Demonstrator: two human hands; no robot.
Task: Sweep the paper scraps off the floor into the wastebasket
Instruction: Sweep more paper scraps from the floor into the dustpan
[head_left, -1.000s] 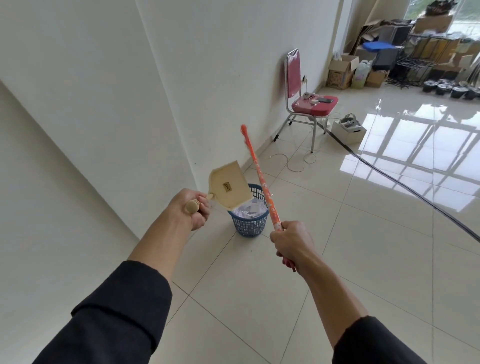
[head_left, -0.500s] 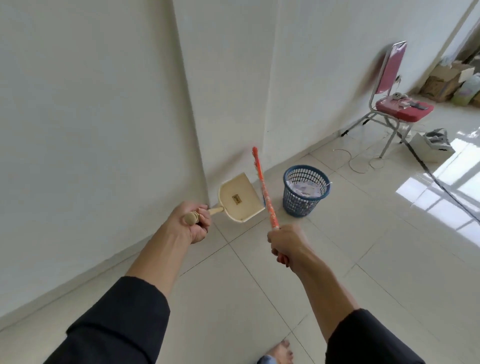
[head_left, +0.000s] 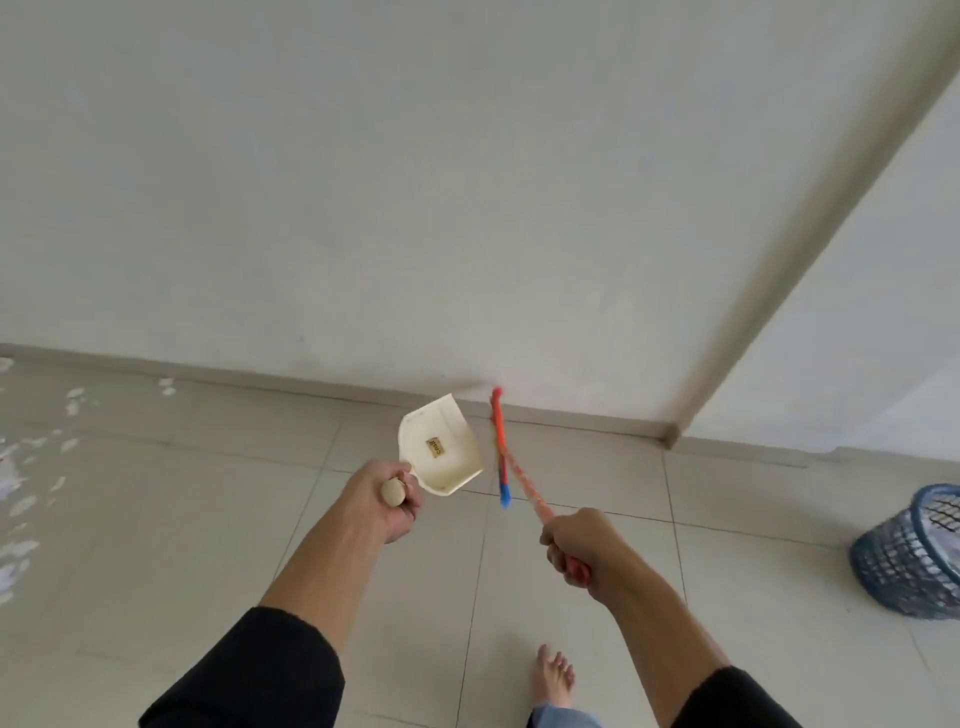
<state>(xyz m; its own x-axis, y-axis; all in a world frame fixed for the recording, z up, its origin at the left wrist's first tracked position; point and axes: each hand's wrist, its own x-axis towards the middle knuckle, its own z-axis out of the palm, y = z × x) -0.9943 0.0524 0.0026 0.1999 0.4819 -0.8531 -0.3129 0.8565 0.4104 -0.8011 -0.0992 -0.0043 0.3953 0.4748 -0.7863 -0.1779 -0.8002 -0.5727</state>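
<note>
Two tools are filling your hands: your left hand (head_left: 387, 498) is gripping the handle of the cream dustpan (head_left: 440, 451), its pan raised and showing nothing inside, while your right hand (head_left: 576, 540) is curling tightly round the orange broom handle (head_left: 522, 480), which is pointing away from you toward the wall (head_left: 467, 182). A second ago the dustpan was hanging just above the wastebasket; now you are turning left, and the blue wastebasket (head_left: 911, 558) is sliding off to the right edge, well apart from both tools, with white paper showing inside it. That is reading as one load already tipped in. White paper scraps (head_left: 26, 470) are coming into view on the floor (head_left: 519, 613) at the far left, scattered near the base of the wall. So you are probably heading back for another load. Your bare foot (head_left: 555, 675) is stepping on the tiles near you. Expect to lower the dustpan beside those scraps and bring the broom down from its raised position.
</note>
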